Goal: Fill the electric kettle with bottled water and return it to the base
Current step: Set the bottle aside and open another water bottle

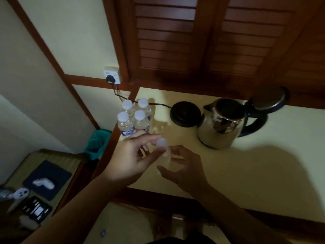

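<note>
The room is dim and the bottle (165,154) between the two hands is blurred, so its body is hard to make out against the tabletop (246,169); only its white cap (161,143) reads clearly. The left hand (133,155) has its grip pinched on that cap, thumb and forefinger closed round it. The right hand (182,166) curls round the lower part of the bottle, though the blur leaves me unable to tell how firmly its grip sits on the plastic. The kettle (221,127) stands on the tabletop to the right of the hands, lid (270,101) swung up and open, its inside too dark to see into. Its base (184,113) lies just beside it on the left, apart from it, with the cord (123,97) running back to the wall socket (112,75). Four capped bottles (135,117) stand bunched at the tabletop's left rear corner, close to the edge. The near edge is partly covered by both forearms. There is open surface in front of and to the right of the kettle. Lower left, a low shelf (17,176) holds controllers and a dark pad, cut off by the frame, and a green bin (98,145) sits half hidden below the tabletop's left edge.
</note>
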A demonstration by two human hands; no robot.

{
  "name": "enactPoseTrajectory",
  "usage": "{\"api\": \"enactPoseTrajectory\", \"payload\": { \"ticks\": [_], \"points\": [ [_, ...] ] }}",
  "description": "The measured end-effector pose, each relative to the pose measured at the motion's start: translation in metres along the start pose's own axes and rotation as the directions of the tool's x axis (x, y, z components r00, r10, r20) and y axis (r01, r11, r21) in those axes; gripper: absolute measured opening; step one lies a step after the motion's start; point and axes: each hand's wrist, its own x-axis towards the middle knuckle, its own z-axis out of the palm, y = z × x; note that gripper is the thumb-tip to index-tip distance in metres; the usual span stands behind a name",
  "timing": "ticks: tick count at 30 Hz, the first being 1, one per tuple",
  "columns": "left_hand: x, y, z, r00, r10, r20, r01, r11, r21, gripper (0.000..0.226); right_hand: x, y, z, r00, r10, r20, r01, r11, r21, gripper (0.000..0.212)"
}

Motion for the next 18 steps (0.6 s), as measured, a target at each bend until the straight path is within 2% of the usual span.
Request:
{"api": "enactPoseTrajectory", "payload": {
  "ticks": [3, 6, 9, 11, 18],
  "points": [
    [0.019, 0.019, 0.025, 0.984, 0.132, 0.118, -0.132, 0.991, -0.013, 0.03, -0.015, 0.006, -0.036, 0.999, 0.025, -0.037, -0.026, 0.999, -0.027, 0.048],
    [0.04, 0.031, 0.054, 0.946, 0.237, 0.222, -0.248, 0.968, 0.023, 0.037, -0.029, 0.016, -0.07, 0.994, 0.056, -0.098, -0.06, 0.998, -0.035, 0.054],
    [0.058, 0.046, 0.081, 0.905, 0.257, 0.338, -0.29, 0.956, 0.048, 0.035, -0.039, 0.024, -0.099, 0.988, 0.051, -0.144, -0.057, 0.998, -0.038, 0.061],
    [0.065, 0.056, 0.096, 0.876, 0.272, 0.399, -0.323, 0.944, 0.065, 0.036, -0.045, 0.033, -0.114, 0.986, 0.04, -0.161, -0.05, 0.997, -0.053, 0.056],
    [0.081, 0.076, 0.119, 0.81, 0.308, 0.498, -0.433, 0.888, 0.154, 0.037, -0.053, 0.057, -0.143, 0.988, 0.038, -0.147, -0.048, 0.996, -0.07, 0.05]
  ]
}}
